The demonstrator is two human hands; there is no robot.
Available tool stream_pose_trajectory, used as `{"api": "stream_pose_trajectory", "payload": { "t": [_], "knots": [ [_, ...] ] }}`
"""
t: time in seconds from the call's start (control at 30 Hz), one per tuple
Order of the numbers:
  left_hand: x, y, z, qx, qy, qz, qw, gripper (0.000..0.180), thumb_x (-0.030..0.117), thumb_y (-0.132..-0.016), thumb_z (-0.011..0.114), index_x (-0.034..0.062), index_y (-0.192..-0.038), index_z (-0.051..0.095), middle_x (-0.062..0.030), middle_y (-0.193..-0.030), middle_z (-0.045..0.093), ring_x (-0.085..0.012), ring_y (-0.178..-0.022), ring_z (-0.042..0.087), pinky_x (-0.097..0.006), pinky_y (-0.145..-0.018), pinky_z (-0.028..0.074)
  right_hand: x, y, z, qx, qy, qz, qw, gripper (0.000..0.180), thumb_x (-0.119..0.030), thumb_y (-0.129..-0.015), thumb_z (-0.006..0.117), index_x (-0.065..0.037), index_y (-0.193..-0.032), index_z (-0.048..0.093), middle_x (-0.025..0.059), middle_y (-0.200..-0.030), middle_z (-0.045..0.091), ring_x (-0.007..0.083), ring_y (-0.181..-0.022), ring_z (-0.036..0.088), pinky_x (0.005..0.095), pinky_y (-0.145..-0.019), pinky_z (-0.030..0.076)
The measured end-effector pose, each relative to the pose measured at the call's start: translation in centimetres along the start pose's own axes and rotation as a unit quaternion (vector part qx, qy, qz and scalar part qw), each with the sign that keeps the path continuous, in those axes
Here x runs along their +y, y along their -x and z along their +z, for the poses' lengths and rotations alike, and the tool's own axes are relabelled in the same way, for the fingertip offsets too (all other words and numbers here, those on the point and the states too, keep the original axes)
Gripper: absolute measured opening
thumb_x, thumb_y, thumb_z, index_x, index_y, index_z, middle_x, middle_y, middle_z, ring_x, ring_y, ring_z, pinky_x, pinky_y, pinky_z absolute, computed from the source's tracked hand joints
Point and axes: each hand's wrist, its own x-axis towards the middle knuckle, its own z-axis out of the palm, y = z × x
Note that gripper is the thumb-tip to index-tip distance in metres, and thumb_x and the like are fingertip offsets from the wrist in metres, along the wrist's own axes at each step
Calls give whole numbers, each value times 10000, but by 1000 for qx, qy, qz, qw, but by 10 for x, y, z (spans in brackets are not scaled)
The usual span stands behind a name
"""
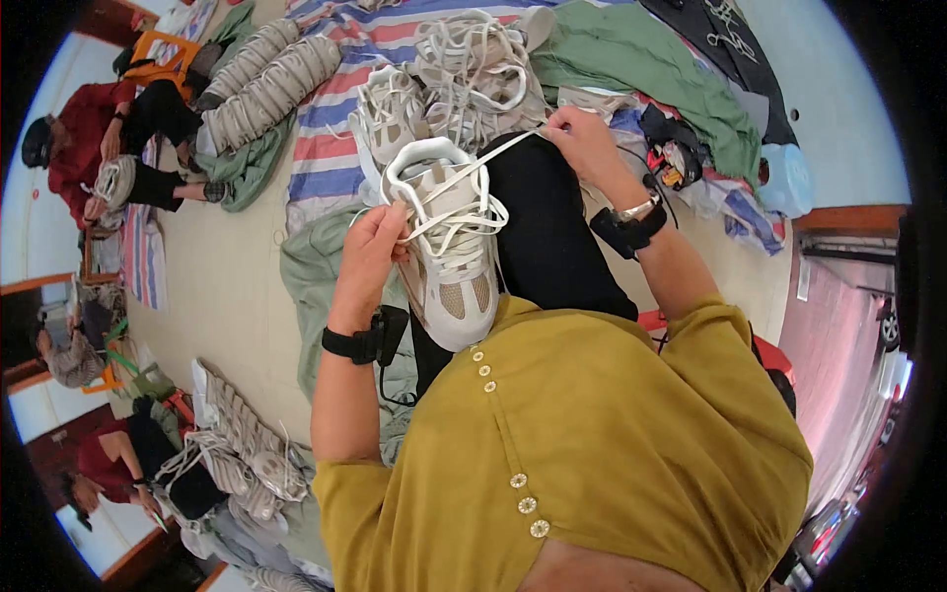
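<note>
A beige and white sneaker rests on my lap, its toe toward my body and its collar pointing away. White laces cross its tongue in loose loops. At the sneaker's left side, my left hand pinches a lace close to the eyelets. My right hand is up and to the right, above my black-trousered knee, with its fingers closed on a lace end. That shoelace runs taut from the shoe to my right fingers.
Beyond my knees a pile of similar sneakers lies on a striped sheet. Green cloth covers the far right. Rows of stacked shoes stand at left, where other people sit. A blue plastic container is at right.
</note>
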Motion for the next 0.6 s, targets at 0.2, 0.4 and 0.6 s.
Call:
{"api": "stream_pose_trajectory", "payload": {
  "t": [0.2,0.4,0.6],
  "knots": [
    [-4,1,-1,15,-7,-15,1000,296,332,-936,516,99,-757,551,48,-699,503,-51,-625,449,-215,-591,398,-1,0,3,29,-6,37,999,168,-181,-814,580,-19,-856,604,158,-809,627,333,-773,599,394,-697,473],
    [-3,-2,-7,-55,-44,24,997,231,274,-916,530,111,-753,546,54,-718,510,-57,-672,465,-220,-628,406,-31,28,-10,47,-52,-92,993,132,-138,-791,622,-32,-870,609,130,-906,621,308,-874,575,383,-788,459],
    [-6,1,-12,-24,-48,49,997,204,188,-897,513,69,-749,585,27,-704,535,-70,-629,464,-243,-619,389,-64,54,-2,7,30,-244,969,214,-108,-738,652,-75,-948,630,113,-1141,577,297,-1071,524,389,-913,421]
  ]
}}
